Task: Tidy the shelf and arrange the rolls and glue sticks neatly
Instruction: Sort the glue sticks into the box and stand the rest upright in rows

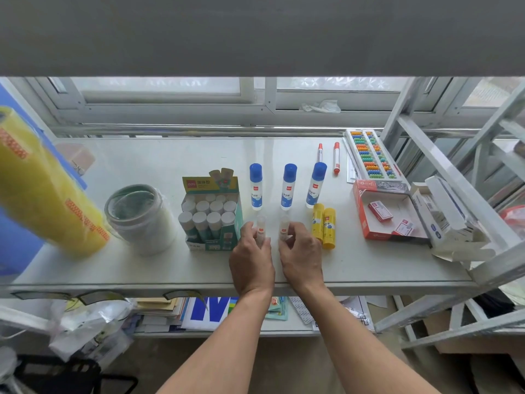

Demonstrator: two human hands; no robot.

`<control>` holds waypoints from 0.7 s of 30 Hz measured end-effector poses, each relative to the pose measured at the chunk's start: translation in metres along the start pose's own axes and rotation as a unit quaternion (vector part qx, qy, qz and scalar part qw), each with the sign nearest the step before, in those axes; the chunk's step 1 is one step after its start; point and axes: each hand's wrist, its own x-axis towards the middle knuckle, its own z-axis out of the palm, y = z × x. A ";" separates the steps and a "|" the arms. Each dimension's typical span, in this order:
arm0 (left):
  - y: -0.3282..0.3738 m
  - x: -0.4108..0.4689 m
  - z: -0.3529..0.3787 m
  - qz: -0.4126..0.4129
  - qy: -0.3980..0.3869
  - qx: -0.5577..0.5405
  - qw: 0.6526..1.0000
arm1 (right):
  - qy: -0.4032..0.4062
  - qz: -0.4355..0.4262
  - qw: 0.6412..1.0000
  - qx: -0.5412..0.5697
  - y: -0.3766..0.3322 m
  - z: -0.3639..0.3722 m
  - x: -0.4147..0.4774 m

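On the white shelf, my left hand grips a small clear glue tube and my right hand grips a second clear glue tube; both tubes stand side by side near the front. Behind them three blue-capped glue bottles stand in a row. Two yellow glue sticks lie right of my right hand. A green display box of white-capped glue sticks stands left of my left hand. Further left are a stack of clear tape rolls and a long yellow tape roll pack.
Two red markers and a bead abacus lie at the back right. An open red staples box and torn white cartons fill the right end beside the slanted metal frame. A lower shelf holds papers.
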 end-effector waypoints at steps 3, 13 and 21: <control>-0.002 0.000 0.000 0.004 0.003 0.001 1.000 | -0.001 -0.002 1.000 -0.003 0.001 0.001 0.000; -0.002 -0.003 -0.001 0.009 0.003 -0.006 1.000 | -0.014 0.012 1.000 0.022 -0.001 -0.006 -0.005; -0.010 -0.046 -0.017 0.026 0.017 -0.062 0.998 | 0.128 0.024 0.991 -0.042 0.009 -0.063 -0.007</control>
